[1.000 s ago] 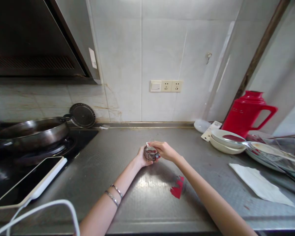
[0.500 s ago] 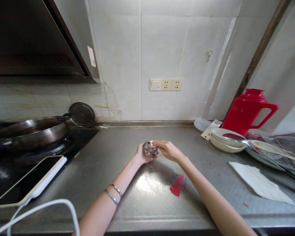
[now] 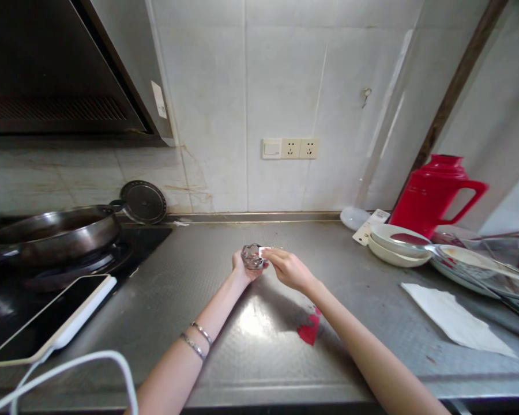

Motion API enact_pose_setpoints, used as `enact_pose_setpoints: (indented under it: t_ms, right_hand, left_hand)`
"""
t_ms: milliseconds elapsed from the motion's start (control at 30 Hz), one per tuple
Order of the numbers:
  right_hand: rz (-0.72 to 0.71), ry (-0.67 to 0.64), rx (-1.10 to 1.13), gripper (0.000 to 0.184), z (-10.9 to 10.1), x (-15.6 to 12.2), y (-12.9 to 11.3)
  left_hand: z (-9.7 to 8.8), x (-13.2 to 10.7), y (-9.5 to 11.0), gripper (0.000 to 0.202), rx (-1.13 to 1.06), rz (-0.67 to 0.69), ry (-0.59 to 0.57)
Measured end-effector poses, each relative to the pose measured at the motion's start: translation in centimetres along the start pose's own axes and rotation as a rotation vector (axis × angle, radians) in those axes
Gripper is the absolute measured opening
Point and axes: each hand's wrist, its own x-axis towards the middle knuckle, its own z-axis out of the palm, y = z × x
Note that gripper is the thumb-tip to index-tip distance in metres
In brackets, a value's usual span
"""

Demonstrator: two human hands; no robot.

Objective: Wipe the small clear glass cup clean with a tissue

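Observation:
My left hand (image 3: 241,267) is wrapped around a small dark clear-glass ashtray (image 3: 251,259), holding it above the counter. Two bracelets circle my left wrist. Between the pinched fingers of my right hand (image 3: 290,270) is a small white piece of tissue (image 3: 264,252), at the right side of the glass rim; whether it touches the glass I cannot tell. A ragged red scrap (image 3: 309,331) lies on the counter below my right forearm.
At left, a steel pan (image 3: 69,233) sits on the stove and a phone (image 3: 43,323) with a white cable lies at its edge. To the right are stacked bowls (image 3: 395,258), a red thermos jug (image 3: 432,196) and a white napkin (image 3: 456,320) on the steel counter (image 3: 190,248).
Both hands have shifted a little to the left, carrying the ashtray and the tissue with them. The ashtray's opening looks tilted more toward the tissue.

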Motion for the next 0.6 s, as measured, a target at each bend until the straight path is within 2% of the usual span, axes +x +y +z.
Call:
enact_pose_setpoints:
  t_ms: [100, 267, 433, 600]
  right_hand:
    - [-0.058, 0.041, -0.03, 0.049, 0.4, -0.1, -0.1]
    - [-0.163, 0.075, -0.022, 0.055, 0.9, -0.1, -0.4]
    - [-0.234, 0.042, -0.043, 0.054, 1.3, 0.0, -1.1]
    - [-0.263, 0.02, -0.068, 0.045, 1.6, 0.2, -1.7]
  left_hand:
    - [-0.1, 0.0, 0.1, 0.029, 0.024, 0.078, 0.04]
    - [0.0, -0.3, 0.0, 0.031, 0.044, 0.119, 0.083]
    - [0.0, -0.3, -0.3, 0.03, 0.078, 0.148, 0.074]
    - [0.0, -0.6, -1.1, 0.035, 0.133, 0.169, 0.064]
